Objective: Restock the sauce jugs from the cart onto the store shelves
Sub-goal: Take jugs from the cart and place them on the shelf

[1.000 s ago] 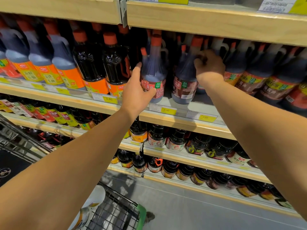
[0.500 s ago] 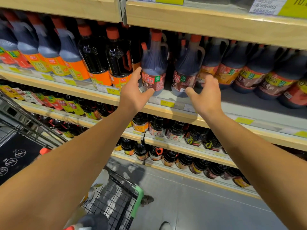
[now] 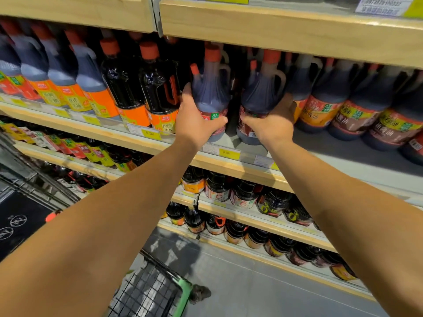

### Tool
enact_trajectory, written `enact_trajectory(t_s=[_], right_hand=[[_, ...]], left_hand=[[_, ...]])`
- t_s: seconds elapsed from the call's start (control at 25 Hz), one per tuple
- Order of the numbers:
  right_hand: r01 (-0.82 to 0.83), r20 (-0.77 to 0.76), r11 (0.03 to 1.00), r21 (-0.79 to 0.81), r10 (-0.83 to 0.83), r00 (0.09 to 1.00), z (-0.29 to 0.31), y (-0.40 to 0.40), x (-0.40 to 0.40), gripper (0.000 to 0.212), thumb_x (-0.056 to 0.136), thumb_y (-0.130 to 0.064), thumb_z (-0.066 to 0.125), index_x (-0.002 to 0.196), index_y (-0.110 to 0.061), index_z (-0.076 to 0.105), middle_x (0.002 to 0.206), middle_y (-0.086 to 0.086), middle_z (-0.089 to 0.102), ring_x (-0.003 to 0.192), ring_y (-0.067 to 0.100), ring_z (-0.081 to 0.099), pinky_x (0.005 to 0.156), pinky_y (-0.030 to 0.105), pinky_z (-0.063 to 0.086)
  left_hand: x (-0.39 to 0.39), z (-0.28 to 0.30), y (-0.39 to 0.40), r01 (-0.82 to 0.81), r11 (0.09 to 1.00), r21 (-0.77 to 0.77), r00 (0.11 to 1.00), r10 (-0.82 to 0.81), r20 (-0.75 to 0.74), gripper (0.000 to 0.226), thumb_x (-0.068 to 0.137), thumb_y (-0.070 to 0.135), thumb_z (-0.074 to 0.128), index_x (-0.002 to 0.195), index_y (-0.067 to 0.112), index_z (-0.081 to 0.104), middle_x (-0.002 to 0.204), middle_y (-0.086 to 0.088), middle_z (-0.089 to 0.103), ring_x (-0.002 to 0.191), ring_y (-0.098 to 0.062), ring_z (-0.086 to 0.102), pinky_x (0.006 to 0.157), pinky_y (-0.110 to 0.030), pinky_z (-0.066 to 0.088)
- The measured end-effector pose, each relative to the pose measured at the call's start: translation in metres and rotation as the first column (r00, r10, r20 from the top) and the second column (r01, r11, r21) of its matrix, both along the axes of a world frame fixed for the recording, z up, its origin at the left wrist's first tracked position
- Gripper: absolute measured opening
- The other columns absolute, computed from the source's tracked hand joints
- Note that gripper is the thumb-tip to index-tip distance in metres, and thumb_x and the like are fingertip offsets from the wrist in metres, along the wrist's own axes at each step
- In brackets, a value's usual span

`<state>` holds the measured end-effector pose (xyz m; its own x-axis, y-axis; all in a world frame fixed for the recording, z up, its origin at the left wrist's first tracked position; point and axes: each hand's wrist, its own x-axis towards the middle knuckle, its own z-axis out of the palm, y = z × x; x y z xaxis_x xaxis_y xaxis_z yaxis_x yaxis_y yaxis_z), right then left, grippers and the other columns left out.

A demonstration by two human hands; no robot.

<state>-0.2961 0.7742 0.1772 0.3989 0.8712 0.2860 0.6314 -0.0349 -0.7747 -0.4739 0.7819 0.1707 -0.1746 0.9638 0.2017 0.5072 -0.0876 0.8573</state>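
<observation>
Now, from the left: rows of grey-shouldered jugs with orange labels (image 3: 71,97) fill the far left of the wooden-edged shelf (image 3: 128,139), then two dark glossy bottles (image 3: 123,88) with red caps. Next to those, the left hand (image 3: 194,120) is wrapped around the lower body of the left sauce jug (image 3: 210,92), thumb across its red label, much as it was a second ago. The change is on the other side: half a second back the right hand (image 3: 272,124) was spread open just short of the shelf, and a second ago it was up at a jug's neck; now it cups the base of the right sauce jug (image 3: 261,99), thumb in front and fingers curling behind. I'd judge both jugs are already standing on the shelf and are being nudged and squared up side by side, so this pair is nearly placed.

The jugs are translucent plastic, bulbous with ribbed shoulders, a loop handle, a small spout and an orange-red cap, dark sauce inside; smooth and likely a bit slippery. Further right, similar jugs with yellow-green labels (image 3: 352,110) lean in a row. Down near the floor, the black wire cart (image 3: 151,291) with a green rim waits, its contents mostly out of sight.
</observation>
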Motion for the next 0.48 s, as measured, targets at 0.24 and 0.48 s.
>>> enact_trajectory(t_s=[0.24, 0.48], right_hand=[[-0.178, -0.119, 0.984, 0.009, 0.178, 0.977, -0.004, 0.01, 0.023, 0.084, 0.06, -0.033, 0.086, 0.128, -0.011, 0.044, 0.127, 0.003, 0.057, 0.116, 0.017, 0.054, 0.096, 0.025, 0.044], [-0.273, -0.185, 0.962, -0.03, 0.263, 0.947, -0.006, 0.012, 0.026, 0.081, 0.068, -0.022, 0.082, 0.137, -0.017, 0.04, 0.133, 0.001, 0.055, 0.12, 0.018, 0.054, 0.103, 0.037, 0.046]], left_hand=[[-0.007, -0.008, 0.007, -0.028, 0.999, 0.035, 1.0, 0.028, 0.004, 0.096, 0.065, 0.028, 0.084, 0.143, 0.024, 0.028, 0.129, 0.005, 0.057, 0.114, -0.017, 0.058, 0.098, -0.038, 0.05], [-0.001, -0.003, -0.007, -0.176, 0.976, 0.13, 0.974, 0.192, -0.123, 0.08, 0.062, 0.037, 0.085, 0.125, 0.016, 0.04, 0.118, -0.002, 0.052, 0.104, -0.021, 0.055, 0.088, -0.038, 0.052]])
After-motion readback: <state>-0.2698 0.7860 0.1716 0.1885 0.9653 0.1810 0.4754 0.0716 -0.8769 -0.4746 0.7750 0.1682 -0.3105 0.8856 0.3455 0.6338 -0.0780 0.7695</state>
